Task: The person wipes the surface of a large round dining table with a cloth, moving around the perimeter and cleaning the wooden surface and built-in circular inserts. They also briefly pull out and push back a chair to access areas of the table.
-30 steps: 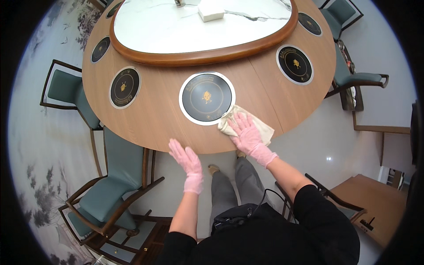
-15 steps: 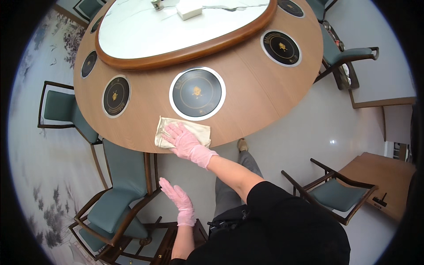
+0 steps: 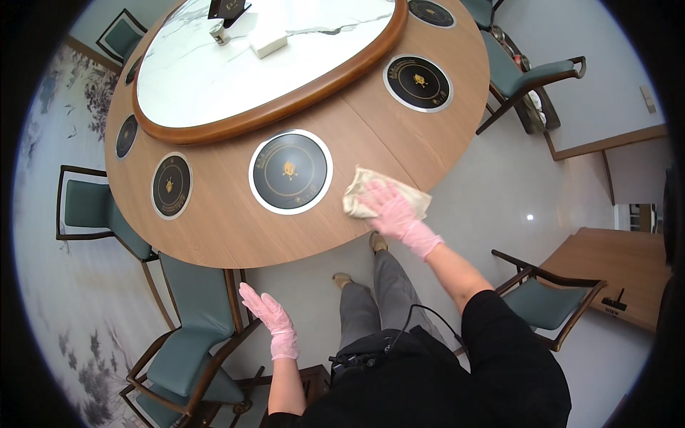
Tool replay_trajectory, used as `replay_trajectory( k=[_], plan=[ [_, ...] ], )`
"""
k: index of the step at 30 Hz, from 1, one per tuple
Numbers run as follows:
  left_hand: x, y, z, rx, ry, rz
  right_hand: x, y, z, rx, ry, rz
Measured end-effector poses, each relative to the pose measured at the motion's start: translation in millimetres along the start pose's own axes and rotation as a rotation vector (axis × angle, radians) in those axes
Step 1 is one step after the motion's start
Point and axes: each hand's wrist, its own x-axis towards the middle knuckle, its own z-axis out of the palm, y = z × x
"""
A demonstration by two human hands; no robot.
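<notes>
A pale cream cloth [image 3: 412, 194] lies bunched at the near right rim of the round wooden table [image 3: 214, 232]. My right hand [image 3: 391, 208], in a pink glove, presses down on it with the fingers stretched over the fabric, holding it against the tabletop. One end of the cloth reaches the table's edge. My left hand [image 3: 267, 314], gloved in pink too, is raised in the air below the table edge, near a green chair [image 3: 196, 307]. Its fingers are extended and it holds nothing. A round black plate with a silver rim [image 3: 291, 171] is set in the table left of the cloth.
A raised marble-topped centre [image 3: 235, 93] with a wooden border carries a white box [image 3: 269, 44], a small jar [image 3: 219, 33] and a dark stand [image 3: 230, 10]. Another black disc [image 3: 418, 83] is farther right. A chair [image 3: 546, 303] stands at the lower right.
My right hand and the cloth have slid right along the table's near edge, past the round black plate. My left hand has shifted slightly left. The view has turned a little.
</notes>
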Motion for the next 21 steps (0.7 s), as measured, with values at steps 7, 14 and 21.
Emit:
replay_trajectory(
  k=[7, 14, 21],
  plan=[
    [-17.7, -7.8, -16.1, 0.063, -0.057, 0.014, 0.6, 59.5, 0.9, -0.007, 0.151, 0.340],
    [-46.6, -27.0, -13.2, 0.057, -0.041, -0.037, 31.3, -63.5, 28.2, -0.018, 0.205, 0.617],
    [-24.4, -29.3, -21.1, 0.070, -0.007, 0.053, 66.0, -190.2, 20.2, 0.018, -0.088, -0.058]
  ],
)
